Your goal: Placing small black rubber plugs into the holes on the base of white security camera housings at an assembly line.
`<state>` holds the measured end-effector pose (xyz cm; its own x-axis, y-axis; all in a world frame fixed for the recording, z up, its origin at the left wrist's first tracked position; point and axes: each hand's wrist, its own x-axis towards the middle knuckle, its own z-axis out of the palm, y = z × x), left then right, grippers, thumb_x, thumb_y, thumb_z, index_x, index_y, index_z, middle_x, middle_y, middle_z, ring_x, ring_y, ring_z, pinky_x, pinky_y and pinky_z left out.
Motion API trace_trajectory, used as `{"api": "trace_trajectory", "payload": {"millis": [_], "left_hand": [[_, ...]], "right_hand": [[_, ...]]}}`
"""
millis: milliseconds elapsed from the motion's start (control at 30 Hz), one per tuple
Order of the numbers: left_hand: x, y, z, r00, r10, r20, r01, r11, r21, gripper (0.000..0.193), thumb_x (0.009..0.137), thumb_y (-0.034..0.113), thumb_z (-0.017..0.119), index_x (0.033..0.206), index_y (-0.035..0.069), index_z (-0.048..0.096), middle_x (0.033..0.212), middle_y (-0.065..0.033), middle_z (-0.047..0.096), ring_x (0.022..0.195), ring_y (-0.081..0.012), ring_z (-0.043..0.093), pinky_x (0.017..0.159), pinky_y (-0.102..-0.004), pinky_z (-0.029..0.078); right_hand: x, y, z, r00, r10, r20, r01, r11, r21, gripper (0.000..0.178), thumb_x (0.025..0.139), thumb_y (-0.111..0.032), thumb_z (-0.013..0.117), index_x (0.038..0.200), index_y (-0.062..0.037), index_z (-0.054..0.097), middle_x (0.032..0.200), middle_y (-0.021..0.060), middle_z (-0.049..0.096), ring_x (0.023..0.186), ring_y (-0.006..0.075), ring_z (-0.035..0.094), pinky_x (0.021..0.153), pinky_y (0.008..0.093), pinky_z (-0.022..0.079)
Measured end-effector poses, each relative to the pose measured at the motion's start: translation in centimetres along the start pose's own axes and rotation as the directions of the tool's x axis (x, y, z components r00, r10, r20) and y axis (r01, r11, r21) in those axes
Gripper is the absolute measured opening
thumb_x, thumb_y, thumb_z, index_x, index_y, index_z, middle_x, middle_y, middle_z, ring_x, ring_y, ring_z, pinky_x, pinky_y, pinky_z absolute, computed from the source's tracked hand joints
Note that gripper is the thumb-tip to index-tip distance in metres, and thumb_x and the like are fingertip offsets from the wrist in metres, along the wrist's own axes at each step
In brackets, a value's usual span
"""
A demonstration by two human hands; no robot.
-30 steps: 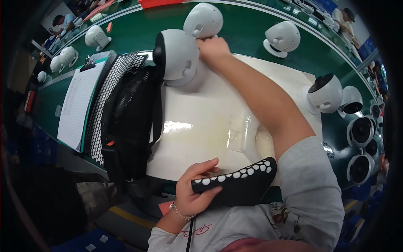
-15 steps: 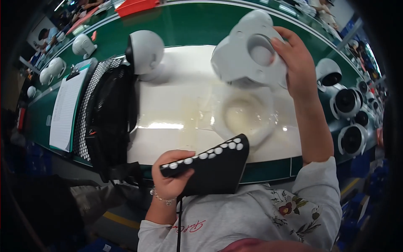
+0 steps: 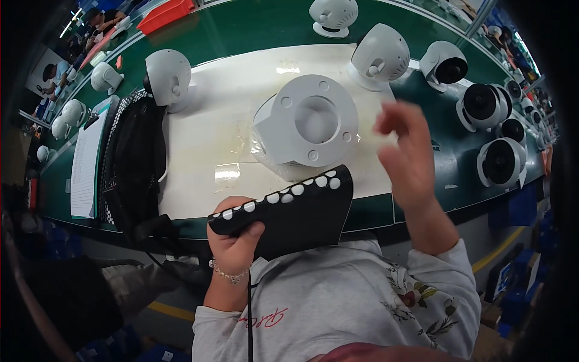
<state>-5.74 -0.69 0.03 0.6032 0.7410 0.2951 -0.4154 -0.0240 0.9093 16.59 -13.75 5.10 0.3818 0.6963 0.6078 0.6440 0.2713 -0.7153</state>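
My left hand (image 3: 234, 241) grips a folded black sheet (image 3: 295, 223) with white round pads (image 3: 289, 194) along its upper edge, held over the table's near edge. On the pale mat, a white fan-like device (image 3: 271, 128) stands with its round base (image 3: 291, 127) turned up. That base has a central hollow and several small round recesses. It rests on a clear, plastic-looking holder that is mostly hidden beneath it. To the right of the device, my right hand (image 3: 410, 151) hangs empty, thumb and fingers apart, its fingertips blurred.
Several similar white devices (image 3: 380, 54) stand behind and to the right. Another (image 3: 169, 78) is at the left, near a black mesh bag (image 3: 136, 163) and a clipboard with paper (image 3: 90, 163). A red tray (image 3: 166, 15) lies at the back; people sit far left.
My right hand has let go of the white device, now base-up on the holder, and drawn back toward me. My left hand has shifted slightly left, still holding the black sheet.
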Motion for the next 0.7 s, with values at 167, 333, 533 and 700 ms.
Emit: {"api": "trace_trajectory", "payload": {"millis": [167, 333, 533, 700], "left_hand": [[0.9, 0.6, 2.2, 0.990, -0.129, 0.050, 0.131, 0.991, -0.029, 0.030, 0.068, -0.001, 0.067, 0.095, -0.003, 0.054, 0.089, -0.0058, 0.057, 0.075, -0.0090, 0.053, 0.066, -0.0210, 0.043], [0.5, -0.3, 1.9, 0.980, -0.182, 0.086, 0.184, 0.983, -0.011, 0.028, 0.067, -0.009, 0.066, 0.093, -0.001, 0.059, 0.082, -0.0039, 0.061, 0.074, -0.0101, 0.056, 0.066, -0.0215, 0.045], [0.4, 0.0, 2.5, 0.984, -0.177, -0.010, 0.177, 0.981, 0.083, 0.017, 0.064, -0.009, 0.068, 0.078, -0.002, 0.060, 0.072, -0.0022, 0.061, 0.065, -0.0080, 0.054, 0.060, -0.0204, 0.043], [0.4, 0.1, 2.2, 0.980, -0.197, -0.027, 0.198, 0.958, 0.208, 0.017, 0.063, -0.007, 0.070, 0.074, -0.002, 0.059, 0.069, -0.0027, 0.059, 0.060, -0.0076, 0.052, 0.056, -0.0200, 0.041]], "right_hand": [[-2.5, -1.6, 2.4, 0.989, -0.063, 0.134, 0.054, 0.996, 0.073, 0.053, 0.070, -0.006, 0.070, 0.113, -0.0018, 0.040, 0.098, 0.0090, 0.049, 0.090, 0.0161, 0.048, 0.076, 0.0260, 0.039], [-4.2, -0.2, 3.4, 0.998, -0.049, 0.026, 0.044, 0.983, 0.178, 0.051, 0.071, -0.002, 0.069, 0.112, -0.0031, 0.039, 0.089, 0.0089, 0.053, 0.078, 0.0148, 0.052, 0.068, 0.0246, 0.042], [-3.6, -0.5, 2.8, 0.994, 0.102, 0.040, -0.105, 0.988, 0.110, 0.024, 0.072, -0.004, 0.068, 0.091, -0.0025, 0.054, 0.080, 0.0074, 0.055, 0.072, 0.0162, 0.055, 0.065, 0.0244, 0.044], [-2.5, -0.2, 2.7, 0.940, -0.332, -0.085, 0.316, 0.936, -0.155, 0.021, 0.068, -0.006, 0.070, 0.085, -0.0051, 0.059, 0.085, 0.0061, 0.060, 0.074, 0.0214, 0.057, 0.067, 0.0309, 0.045]]}}
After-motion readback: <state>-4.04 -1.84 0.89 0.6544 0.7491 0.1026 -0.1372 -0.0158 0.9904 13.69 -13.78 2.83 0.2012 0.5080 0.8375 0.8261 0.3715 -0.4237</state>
